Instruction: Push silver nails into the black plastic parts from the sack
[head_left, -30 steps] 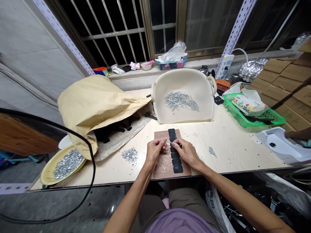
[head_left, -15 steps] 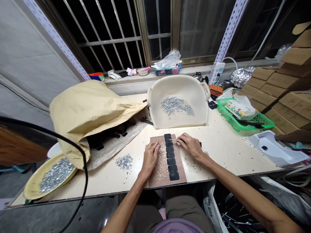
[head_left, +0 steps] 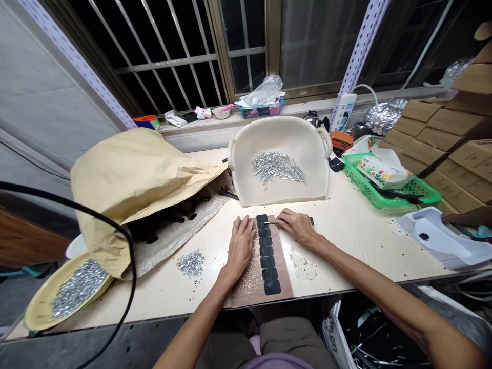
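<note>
A reddish-brown board (head_left: 286,284) lies at the table's front edge, with a column of several black rounded pads (head_left: 267,251) on it. My left hand (head_left: 240,243) rests flat along the board's left side, fingers stretched forward. Pinched in my right hand (head_left: 298,225) is a thin metal rod (head_left: 270,223), pointing left. Its tip lies over the far end of the column, near where the top two pads meet; whether it touches them I cannot tell. Another black piece shows partly behind the right hand.
A white tub (head_left: 279,192) holding metal pins stands behind the board. Small metal pieces (head_left: 191,263) are heaped at the left, near a yellow bowl (head_left: 33,315) and a paper sack (head_left: 134,169). A green basket (head_left: 384,202) and cardboard boxes (head_left: 461,169) are right.
My left hand has slid forward along the board and its fingers lie flatter. The rod tip has shifted slightly towards the second pad. The whole view has shifted a little.
</note>
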Demonstrator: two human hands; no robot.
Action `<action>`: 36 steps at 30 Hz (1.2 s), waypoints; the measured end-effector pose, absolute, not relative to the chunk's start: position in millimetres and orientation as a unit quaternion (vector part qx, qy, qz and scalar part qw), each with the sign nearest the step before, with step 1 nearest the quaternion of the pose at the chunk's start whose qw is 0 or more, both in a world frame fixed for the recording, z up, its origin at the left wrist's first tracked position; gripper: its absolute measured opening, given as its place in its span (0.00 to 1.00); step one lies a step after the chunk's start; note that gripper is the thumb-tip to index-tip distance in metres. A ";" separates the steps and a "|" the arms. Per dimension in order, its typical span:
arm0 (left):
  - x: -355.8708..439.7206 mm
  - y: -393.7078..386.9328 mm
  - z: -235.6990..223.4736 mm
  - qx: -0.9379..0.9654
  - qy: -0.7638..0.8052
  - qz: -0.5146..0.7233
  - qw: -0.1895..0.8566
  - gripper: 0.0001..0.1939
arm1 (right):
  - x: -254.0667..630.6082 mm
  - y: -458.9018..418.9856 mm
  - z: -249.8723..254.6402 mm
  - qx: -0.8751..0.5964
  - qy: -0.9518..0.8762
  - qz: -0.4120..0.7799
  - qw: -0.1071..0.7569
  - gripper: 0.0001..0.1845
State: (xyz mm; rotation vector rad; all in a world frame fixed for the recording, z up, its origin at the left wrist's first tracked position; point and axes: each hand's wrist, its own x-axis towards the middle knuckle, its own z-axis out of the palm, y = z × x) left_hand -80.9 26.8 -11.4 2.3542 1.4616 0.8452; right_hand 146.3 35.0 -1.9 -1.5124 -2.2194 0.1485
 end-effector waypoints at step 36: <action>-79.0 29.4 -27.0 0.800 0.514 0.283 0.126 0.21 | 156.2 40.2 4.6 -0.464 -0.848 0.095 0.239 0.15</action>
